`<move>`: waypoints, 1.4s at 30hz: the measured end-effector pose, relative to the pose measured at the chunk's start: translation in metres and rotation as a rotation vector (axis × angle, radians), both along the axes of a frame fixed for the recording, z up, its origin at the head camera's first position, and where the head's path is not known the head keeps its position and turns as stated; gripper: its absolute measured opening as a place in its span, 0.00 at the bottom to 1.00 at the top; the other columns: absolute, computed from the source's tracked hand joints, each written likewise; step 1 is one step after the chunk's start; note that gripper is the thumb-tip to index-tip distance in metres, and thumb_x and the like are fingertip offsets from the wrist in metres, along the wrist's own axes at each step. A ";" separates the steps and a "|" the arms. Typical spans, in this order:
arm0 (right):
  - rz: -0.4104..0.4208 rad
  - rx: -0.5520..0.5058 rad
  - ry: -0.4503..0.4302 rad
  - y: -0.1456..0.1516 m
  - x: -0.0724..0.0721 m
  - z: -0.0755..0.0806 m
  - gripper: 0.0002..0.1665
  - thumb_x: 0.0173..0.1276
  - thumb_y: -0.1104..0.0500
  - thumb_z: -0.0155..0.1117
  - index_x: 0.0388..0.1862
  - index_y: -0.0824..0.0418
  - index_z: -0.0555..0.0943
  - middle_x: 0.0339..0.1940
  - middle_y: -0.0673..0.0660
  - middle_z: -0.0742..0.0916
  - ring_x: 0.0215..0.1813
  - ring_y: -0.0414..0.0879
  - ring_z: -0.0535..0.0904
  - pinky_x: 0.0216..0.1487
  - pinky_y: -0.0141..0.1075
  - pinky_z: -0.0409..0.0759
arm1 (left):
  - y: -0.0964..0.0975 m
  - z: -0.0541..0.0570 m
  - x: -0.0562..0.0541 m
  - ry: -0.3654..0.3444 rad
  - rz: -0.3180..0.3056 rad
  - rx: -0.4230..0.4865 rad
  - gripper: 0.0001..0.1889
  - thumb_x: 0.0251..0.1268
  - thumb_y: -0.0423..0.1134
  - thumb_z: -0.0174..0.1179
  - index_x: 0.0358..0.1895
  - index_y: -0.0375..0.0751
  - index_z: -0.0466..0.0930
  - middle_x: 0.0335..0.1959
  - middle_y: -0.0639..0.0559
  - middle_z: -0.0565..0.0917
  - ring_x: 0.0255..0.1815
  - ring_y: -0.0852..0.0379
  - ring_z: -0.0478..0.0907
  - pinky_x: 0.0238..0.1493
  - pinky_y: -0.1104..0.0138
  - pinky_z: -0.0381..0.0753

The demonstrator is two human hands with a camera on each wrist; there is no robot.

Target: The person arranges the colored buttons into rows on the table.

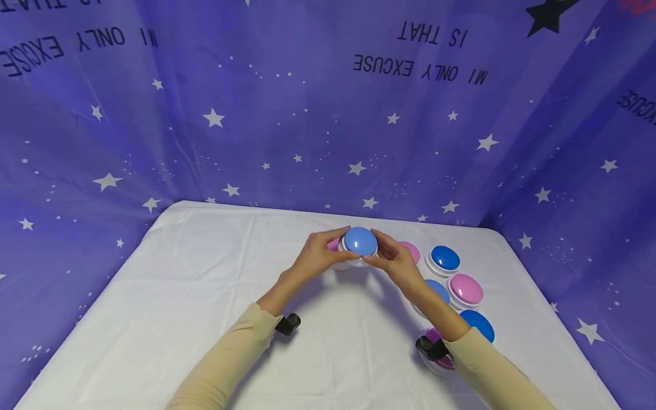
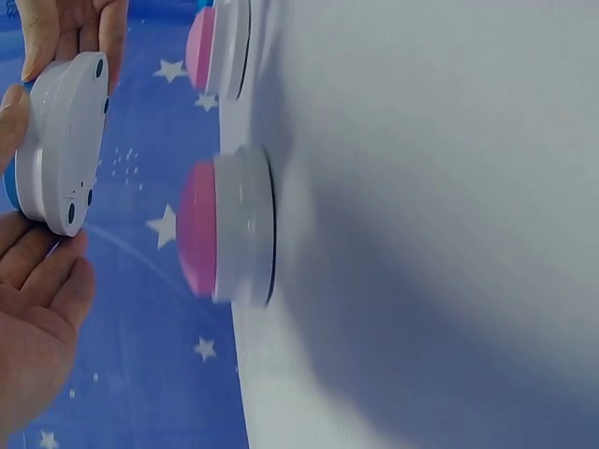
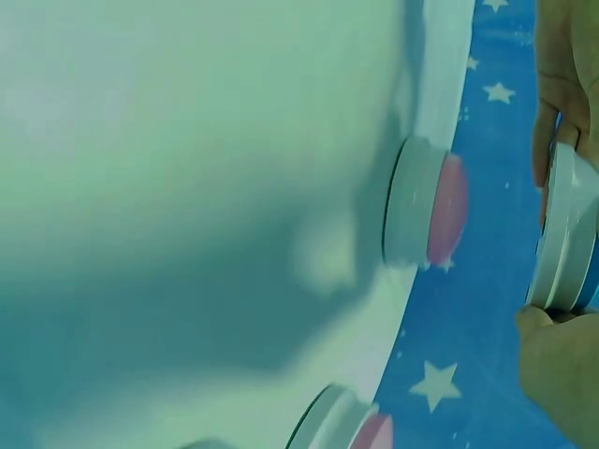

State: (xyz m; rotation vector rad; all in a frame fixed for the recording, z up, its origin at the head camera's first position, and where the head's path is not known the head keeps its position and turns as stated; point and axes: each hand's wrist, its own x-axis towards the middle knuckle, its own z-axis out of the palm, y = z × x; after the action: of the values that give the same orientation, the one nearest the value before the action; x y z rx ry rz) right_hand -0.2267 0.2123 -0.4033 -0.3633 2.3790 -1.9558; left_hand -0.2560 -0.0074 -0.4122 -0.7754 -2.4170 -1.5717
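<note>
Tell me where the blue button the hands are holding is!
Just right of the head view's middle, the blue button is held above the table between the left hand and right hand, partly hiding a pink button.

Both arms (image 1: 228,356) reach forward, left hand (image 1: 319,250) and right hand (image 1: 402,265) facing inward, fingers (image 2: 70,292) gripping.

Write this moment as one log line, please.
left hand: holds light-blue button | right hand: holds same button | button: raised above white table | nearby: pink button on table
</note>
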 end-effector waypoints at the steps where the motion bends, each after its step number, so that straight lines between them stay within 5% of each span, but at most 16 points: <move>1: 0.002 -0.003 0.002 -0.004 -0.002 0.000 0.42 0.63 0.67 0.71 0.75 0.66 0.64 0.74 0.62 0.70 0.75 0.53 0.62 0.69 0.39 0.63 | -0.004 0.000 0.000 -0.001 0.009 -0.001 0.35 0.50 0.45 0.78 0.64 0.41 0.79 0.59 0.50 0.81 0.61 0.55 0.76 0.63 0.59 0.72; 13: 0.041 -0.078 0.006 -0.061 -0.016 -0.006 0.41 0.64 0.72 0.67 0.75 0.69 0.62 0.73 0.66 0.68 0.75 0.53 0.61 0.71 0.36 0.62 | -0.056 -0.003 -0.005 -0.036 0.050 -0.011 0.34 0.53 0.45 0.76 0.64 0.41 0.78 0.61 0.49 0.80 0.65 0.51 0.73 0.66 0.54 0.70; 25: 0.098 -0.012 0.059 -0.108 -0.024 -0.023 0.42 0.65 0.74 0.65 0.74 0.77 0.57 0.72 0.73 0.67 0.74 0.60 0.61 0.70 0.45 0.63 | -0.097 -0.014 -0.007 -0.075 0.065 -0.102 0.35 0.55 0.42 0.75 0.66 0.34 0.75 0.63 0.42 0.78 0.66 0.44 0.72 0.66 0.51 0.69; 35: 0.009 0.246 0.094 -0.132 -0.028 -0.038 0.41 0.69 0.66 0.64 0.75 0.74 0.57 0.73 0.71 0.66 0.74 0.61 0.61 0.73 0.48 0.58 | -0.113 -0.030 -0.016 -0.085 0.049 -0.098 0.34 0.55 0.38 0.75 0.64 0.27 0.74 0.63 0.36 0.77 0.65 0.40 0.72 0.66 0.52 0.70; 42: -0.003 0.281 0.059 -0.141 -0.026 -0.047 0.42 0.70 0.65 0.62 0.77 0.72 0.55 0.75 0.69 0.64 0.75 0.58 0.59 0.74 0.46 0.56 | -0.118 -0.042 -0.022 -0.131 0.003 -0.059 0.32 0.56 0.34 0.74 0.63 0.26 0.74 0.63 0.35 0.76 0.66 0.41 0.72 0.65 0.57 0.71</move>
State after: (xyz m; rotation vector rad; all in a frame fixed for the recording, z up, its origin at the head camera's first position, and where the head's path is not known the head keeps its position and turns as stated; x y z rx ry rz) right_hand -0.2529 0.0714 -0.4500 -0.4065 2.6435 -1.5989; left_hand -0.2782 -0.1257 -0.4537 -0.6981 -2.5660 -1.6041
